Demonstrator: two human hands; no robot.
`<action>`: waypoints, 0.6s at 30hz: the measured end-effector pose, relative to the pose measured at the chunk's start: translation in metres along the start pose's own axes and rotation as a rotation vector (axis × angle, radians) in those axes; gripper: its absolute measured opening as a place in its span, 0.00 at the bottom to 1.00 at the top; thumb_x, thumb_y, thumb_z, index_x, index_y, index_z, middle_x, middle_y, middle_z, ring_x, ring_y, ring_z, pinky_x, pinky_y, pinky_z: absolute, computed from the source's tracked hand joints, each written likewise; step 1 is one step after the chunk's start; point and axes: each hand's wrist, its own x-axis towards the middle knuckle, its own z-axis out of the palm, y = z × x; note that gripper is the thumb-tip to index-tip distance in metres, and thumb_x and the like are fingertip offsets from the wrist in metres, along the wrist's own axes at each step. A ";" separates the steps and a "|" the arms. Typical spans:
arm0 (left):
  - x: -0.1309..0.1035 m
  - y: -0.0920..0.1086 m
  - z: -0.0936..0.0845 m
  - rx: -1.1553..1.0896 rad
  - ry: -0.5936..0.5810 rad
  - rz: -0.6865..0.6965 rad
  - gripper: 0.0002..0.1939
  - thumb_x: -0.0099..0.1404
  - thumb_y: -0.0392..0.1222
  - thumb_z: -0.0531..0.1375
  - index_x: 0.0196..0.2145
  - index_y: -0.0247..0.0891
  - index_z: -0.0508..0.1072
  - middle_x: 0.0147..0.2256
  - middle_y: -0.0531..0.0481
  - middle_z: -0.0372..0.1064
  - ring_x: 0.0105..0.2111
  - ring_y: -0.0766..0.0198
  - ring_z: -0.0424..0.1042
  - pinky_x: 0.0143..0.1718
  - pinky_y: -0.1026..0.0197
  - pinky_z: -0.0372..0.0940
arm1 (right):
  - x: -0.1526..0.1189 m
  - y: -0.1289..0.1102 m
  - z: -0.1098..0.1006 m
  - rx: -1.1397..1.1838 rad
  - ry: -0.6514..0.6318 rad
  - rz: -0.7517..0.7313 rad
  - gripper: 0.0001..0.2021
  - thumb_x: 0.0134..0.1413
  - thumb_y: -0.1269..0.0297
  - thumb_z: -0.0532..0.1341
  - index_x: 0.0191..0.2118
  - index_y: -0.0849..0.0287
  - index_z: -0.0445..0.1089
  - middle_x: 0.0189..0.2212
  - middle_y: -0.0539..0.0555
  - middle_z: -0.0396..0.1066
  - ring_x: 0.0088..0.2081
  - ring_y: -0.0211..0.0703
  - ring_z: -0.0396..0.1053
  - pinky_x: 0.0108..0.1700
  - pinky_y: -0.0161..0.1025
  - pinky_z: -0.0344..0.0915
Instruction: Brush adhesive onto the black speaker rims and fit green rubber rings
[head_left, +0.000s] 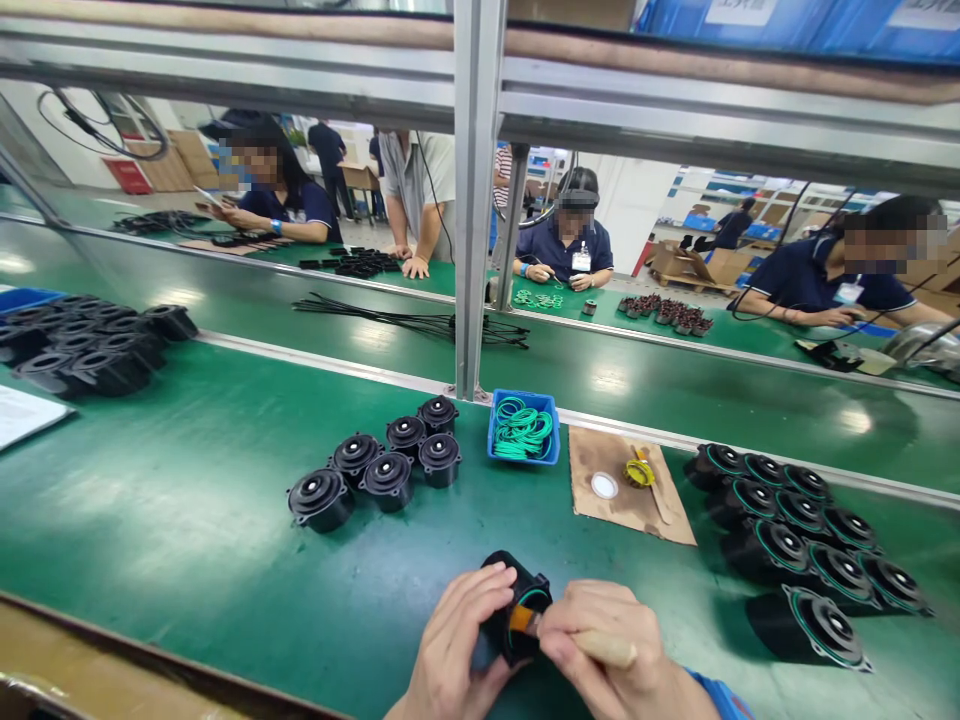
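Observation:
My left hand point(457, 640) is wrapped round a black cylindrical housing point(517, 572), tilted so that its round face points to the right. A green ring lies around that face, partly hidden by my fingers. In my right hand point(607, 640) is a small brush point(611, 648) with a pale wooden handle, and its orange bristles touch the housing's face near the ring. Beyond my hands stands a blue bin point(556, 440) of loose green rings point(517, 428). A yellow-rimmed pot point(638, 472) sits on a cardboard sheet point(592, 448).
Several black housings point(388, 480) without visible rings stand left of the bin. Housings with green rings point(799, 510) fill the right side, and black parts point(112, 355) cluster at far left. A metal post point(471, 250) rises behind the bin. Co-workers point(570, 245) sit across the bench.

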 end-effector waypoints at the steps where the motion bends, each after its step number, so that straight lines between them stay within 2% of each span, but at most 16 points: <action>1: -0.001 0.000 0.001 -0.002 -0.006 -0.003 0.21 0.65 0.44 0.65 0.52 0.34 0.66 0.46 0.36 0.78 0.50 0.51 0.77 0.50 0.51 0.74 | 0.000 0.001 -0.002 -0.014 0.009 0.038 0.13 0.70 0.68 0.52 0.32 0.56 0.67 0.22 0.50 0.74 0.21 0.35 0.69 0.27 0.32 0.66; 5: -0.005 -0.001 0.003 0.000 -0.001 -0.016 0.22 0.63 0.42 0.67 0.52 0.35 0.67 0.45 0.36 0.79 0.49 0.49 0.78 0.49 0.51 0.75 | 0.001 0.009 -0.009 -0.116 0.068 0.172 0.16 0.70 0.66 0.53 0.29 0.58 0.69 0.19 0.49 0.72 0.18 0.34 0.69 0.24 0.30 0.65; 11: -0.002 0.000 0.003 -0.019 0.014 -0.039 0.23 0.61 0.42 0.68 0.51 0.35 0.68 0.45 0.36 0.79 0.48 0.49 0.78 0.49 0.51 0.75 | -0.001 0.018 -0.010 -0.196 0.132 0.180 0.25 0.68 0.70 0.55 0.16 0.57 0.64 0.14 0.50 0.70 0.20 0.38 0.74 0.23 0.31 0.65; 18: 0.008 0.004 -0.004 -0.045 -0.008 -0.099 0.28 0.60 0.48 0.69 0.54 0.38 0.69 0.45 0.39 0.79 0.45 0.50 0.79 0.46 0.53 0.76 | 0.007 0.011 -0.006 -0.065 0.060 0.232 0.25 0.71 0.65 0.50 0.19 0.58 0.66 0.18 0.52 0.71 0.20 0.36 0.72 0.24 0.31 0.64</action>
